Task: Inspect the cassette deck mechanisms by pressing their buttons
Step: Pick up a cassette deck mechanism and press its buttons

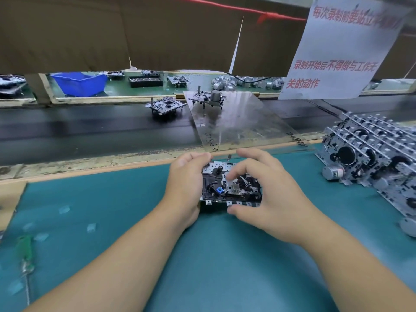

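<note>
Teal worktop (112, 210) fills the lower frame; at its centre lies a cassette deck mechanism (229, 188). Left hand (186, 183) grips its left edge, fingers curled. Right hand (267, 192) pinches its right side, one fingertip pressing on top. Stacked mechanisms (373, 154) sit at right.

2 hands (186, 188), 3 loose cassette mechanisms (231, 188), 1 stacked pile (371, 154), 1 screwdriver (26, 255), 1 blue bin (78, 83).
</note>
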A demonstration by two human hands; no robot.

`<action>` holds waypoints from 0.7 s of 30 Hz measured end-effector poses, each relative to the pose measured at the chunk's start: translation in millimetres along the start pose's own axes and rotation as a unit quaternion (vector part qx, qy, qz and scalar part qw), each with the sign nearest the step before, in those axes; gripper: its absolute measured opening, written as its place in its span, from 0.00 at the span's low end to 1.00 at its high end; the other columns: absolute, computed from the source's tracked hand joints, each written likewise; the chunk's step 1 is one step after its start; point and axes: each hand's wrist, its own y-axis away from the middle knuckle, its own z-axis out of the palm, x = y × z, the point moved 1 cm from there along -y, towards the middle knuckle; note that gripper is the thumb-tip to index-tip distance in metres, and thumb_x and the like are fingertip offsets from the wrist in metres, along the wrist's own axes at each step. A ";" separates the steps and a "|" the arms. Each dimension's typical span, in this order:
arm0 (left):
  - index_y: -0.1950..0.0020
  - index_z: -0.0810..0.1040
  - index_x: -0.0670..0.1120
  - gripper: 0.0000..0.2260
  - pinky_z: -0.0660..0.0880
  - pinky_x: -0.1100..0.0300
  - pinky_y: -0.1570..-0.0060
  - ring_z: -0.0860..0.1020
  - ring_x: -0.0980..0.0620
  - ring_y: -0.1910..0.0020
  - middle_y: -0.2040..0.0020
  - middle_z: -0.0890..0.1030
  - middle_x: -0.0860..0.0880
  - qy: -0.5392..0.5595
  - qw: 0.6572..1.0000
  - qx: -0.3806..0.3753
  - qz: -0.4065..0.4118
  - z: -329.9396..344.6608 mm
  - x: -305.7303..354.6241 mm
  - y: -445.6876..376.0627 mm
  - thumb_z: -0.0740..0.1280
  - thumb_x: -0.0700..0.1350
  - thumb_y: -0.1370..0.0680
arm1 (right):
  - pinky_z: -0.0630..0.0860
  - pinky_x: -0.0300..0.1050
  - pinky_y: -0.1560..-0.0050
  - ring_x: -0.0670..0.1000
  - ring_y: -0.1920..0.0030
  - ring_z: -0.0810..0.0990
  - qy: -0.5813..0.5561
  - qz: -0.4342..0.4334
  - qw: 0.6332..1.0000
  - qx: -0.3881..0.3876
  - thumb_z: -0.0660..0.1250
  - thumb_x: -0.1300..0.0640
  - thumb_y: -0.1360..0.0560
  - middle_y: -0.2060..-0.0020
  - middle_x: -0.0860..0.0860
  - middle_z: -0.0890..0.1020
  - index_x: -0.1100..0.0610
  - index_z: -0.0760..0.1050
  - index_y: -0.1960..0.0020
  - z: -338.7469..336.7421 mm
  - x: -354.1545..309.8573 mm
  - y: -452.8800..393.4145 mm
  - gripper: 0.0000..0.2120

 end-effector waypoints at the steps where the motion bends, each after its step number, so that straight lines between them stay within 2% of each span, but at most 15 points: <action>1: 0.58 0.78 0.45 0.06 0.75 0.51 0.60 0.78 0.47 0.65 0.67 0.80 0.46 -0.005 1.000 0.000 0.004 -0.1 -0.1 -0.1 0.69 0.41 0.20 | 0.56 0.22 0.38 0.40 0.29 0.62 0.001 -0.002 1.000 -0.003 0.80 0.54 0.36 0.31 0.37 0.64 0.40 0.74 0.50 0.1 -0.2 -0.1 0.21; 4: 0.57 0.79 0.45 0.06 0.74 0.47 0.55 0.78 0.45 0.61 0.64 0.80 0.45 -0.011 1.000 0.003 0.009 0.6 -0.3 0.5 0.69 0.41 0.20 | 0.57 0.23 0.38 0.40 0.28 0.61 -0.006 0.000 1.000 -0.010 0.80 0.55 0.36 0.30 0.36 0.64 0.40 0.74 0.51 -0.7 -1.0 0.3 0.21; 8: 0.57 0.78 0.44 0.06 0.74 0.51 0.59 0.77 0.46 0.63 0.66 0.79 0.45 -0.009 1.000 0.000 0.007 1.1 0.3 0.5 0.69 0.40 0.20 | 0.56 0.24 0.38 0.38 0.26 0.57 -0.025 0.001 1.000 -0.019 0.79 0.56 0.35 0.30 0.35 0.62 0.39 0.73 0.50 -1.1 -1.3 0.9 0.21; 10: 0.56 0.78 0.44 0.05 0.75 0.53 0.62 0.77 0.46 0.65 0.67 0.79 0.46 -0.006 1.000 -0.003 0.004 1.1 0.6 1.0 0.69 0.40 0.20 | 0.55 0.27 0.37 0.38 0.26 0.55 -0.021 0.006 1.000 -0.021 0.79 0.53 0.36 0.29 0.36 0.61 0.37 0.72 0.46 -0.4 -0.9 1.1 0.25; 12: 0.55 0.78 0.43 0.04 0.76 0.53 0.62 0.79 0.46 0.65 0.66 0.80 0.45 -0.007 1.000 -0.006 0.003 2.0 1.1 2.2 0.69 0.41 0.20 | 0.55 0.30 0.35 0.39 0.25 0.53 -0.002 0.016 0.999 -0.028 0.80 0.47 0.37 0.29 0.36 0.60 0.35 0.66 0.37 1.4 -0.7 0.4 0.34; 14: 0.55 0.78 0.44 0.05 0.77 0.52 0.62 0.79 0.46 0.65 0.66 0.80 0.46 -0.016 1.000 -0.006 0.006 3.0 1.2 3.5 0.68 0.41 0.19 | 0.57 0.30 0.36 0.41 0.28 0.56 0.009 0.024 0.999 -0.034 0.80 0.44 0.37 0.32 0.35 0.63 0.36 0.62 0.32 3.5 0.1 -1.8 0.39; 17: 0.59 0.77 0.47 0.07 0.77 0.49 0.60 0.79 0.45 0.62 0.64 0.80 0.44 -0.037 0.999 -0.008 0.027 4.4 -0.8 5.2 0.69 0.43 0.21 | 0.62 0.30 0.40 0.41 0.34 0.62 -0.005 0.041 0.999 -0.031 0.81 0.43 0.39 0.38 0.32 0.68 0.35 0.61 0.33 3.7 3.7 -4.7 0.42; 21: 0.67 0.77 0.54 0.07 0.77 0.40 0.54 0.77 0.44 0.57 0.59 0.78 0.42 -0.083 0.995 -0.003 0.060 8.3 3.6 11.9 0.69 0.51 0.29 | 0.62 0.28 0.45 0.41 0.36 0.65 -0.005 0.044 0.999 -0.005 0.83 0.44 0.44 0.42 0.31 0.67 0.35 0.60 0.34 4.6 6.1 -6.0 0.46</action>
